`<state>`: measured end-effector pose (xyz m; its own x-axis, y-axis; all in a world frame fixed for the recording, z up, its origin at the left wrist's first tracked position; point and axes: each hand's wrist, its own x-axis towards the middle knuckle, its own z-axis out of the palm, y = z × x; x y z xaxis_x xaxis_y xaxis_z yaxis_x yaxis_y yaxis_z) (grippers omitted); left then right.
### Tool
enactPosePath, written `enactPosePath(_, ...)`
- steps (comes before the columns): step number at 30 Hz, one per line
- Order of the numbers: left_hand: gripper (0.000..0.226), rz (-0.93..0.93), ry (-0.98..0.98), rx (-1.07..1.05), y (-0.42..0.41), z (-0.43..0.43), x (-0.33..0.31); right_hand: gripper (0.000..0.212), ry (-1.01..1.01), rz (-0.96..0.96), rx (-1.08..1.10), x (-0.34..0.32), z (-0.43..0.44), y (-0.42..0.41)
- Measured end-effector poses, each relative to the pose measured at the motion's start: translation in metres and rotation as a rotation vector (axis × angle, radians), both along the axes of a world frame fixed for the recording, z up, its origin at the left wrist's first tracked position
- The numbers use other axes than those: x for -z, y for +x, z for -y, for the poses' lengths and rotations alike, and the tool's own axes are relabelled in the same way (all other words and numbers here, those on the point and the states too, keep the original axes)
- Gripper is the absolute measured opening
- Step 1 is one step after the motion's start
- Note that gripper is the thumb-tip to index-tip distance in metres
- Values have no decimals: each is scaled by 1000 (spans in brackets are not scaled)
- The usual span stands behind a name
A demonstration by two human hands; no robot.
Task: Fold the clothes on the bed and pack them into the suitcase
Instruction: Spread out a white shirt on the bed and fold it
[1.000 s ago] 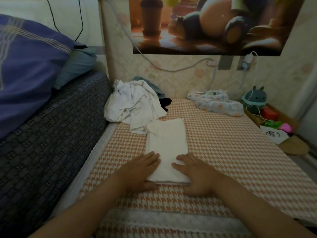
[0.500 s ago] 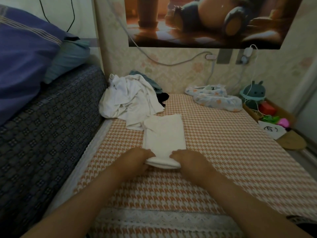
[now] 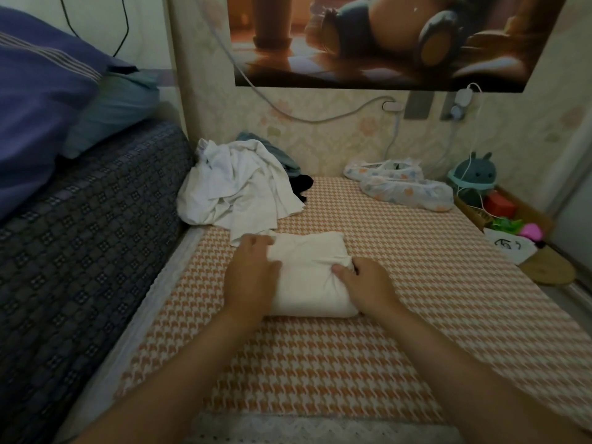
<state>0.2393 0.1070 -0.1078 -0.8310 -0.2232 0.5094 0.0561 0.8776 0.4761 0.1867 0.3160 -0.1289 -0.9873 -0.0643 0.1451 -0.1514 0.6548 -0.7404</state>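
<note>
Hanging poster [image 3: 384, 40], orange houndstooth bed [image 3: 416, 315] below

Bare left hand [image 3: 252, 277], right hand [image 3: 365, 285]

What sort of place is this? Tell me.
Most likely a bedroom: a bed with a houndstooth sheet, pillows at the left, and a heap of unfolded clothes by the wall.

A home bedroom: a bed [image 3: 416, 315] in orange houndstooth sheeting, pillows [image 3: 41, 100] stacked left of the left hand [image 3: 253, 277], crumpled clothes [image 3: 237, 187] beyond it, a cartoon poster [image 3: 384, 40] and charger cables [image 3: 320, 118] on floral wallpaper [image 3: 336, 145] ahead.
</note>
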Motion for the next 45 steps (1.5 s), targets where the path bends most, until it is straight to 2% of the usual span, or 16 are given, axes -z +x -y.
enactPosePath(2,26,-156,-379,266,3,-19,1,43,14,-6,40,4,6,-6)
enactPosePath(4,39,-59,-584,462,7,-35,15,42,20,18,70,6,7,-12)
enactPosePath(6,68,201,-592,443,9,-40,31,37,46,40,104,7,7,-15)
enactPosePath(8,82,368,-608,424,2,-36,39,23,63,28,138,6,9,-13)
enactPosePath(9,85,404,-616,422,-1,-35,39,18,96,-41,142,6,10,-10)
enactPosePath(11,86,435,-611,429,-7,-33,35,26,243,-371,43,5,9,-6)
enactPosePath(13,89,431,-567,439,-10,-31,33,32,374,-601,-253,5,3,-4)
enactPosePath(15,94,438,-512,436,-12,-23,32,52,477,-427,-506,6,-7,1)
enactPosePath(17,94,449,-526,417,-12,-10,27,78,560,-183,-577,6,-15,10)
enactPosePath(22,91,530,-515,415,-6,19,20,89,693,-70,-566,-1,-18,11)
enactPosePath(27,78,505,-359,374,3,27,11,84,581,-46,-490,-4,-12,14)
enactPosePath(32,46,369,-123,342,5,24,-8,46,464,-17,-432,-31,-29,12)
enactPosePath(34,34,340,79,338,10,23,-9,43,345,57,-441,-40,-40,13)
enactPosePath(37,31,336,279,286,12,24,-3,28,57,114,-325,-35,-48,15)
enactPosePath(41,52,314,475,44,-7,20,4,49,-119,54,-91,-18,-30,11)
enactPosePath(45,44,250,285,-77,-26,8,8,51,-141,-20,55,-8,-7,-2)
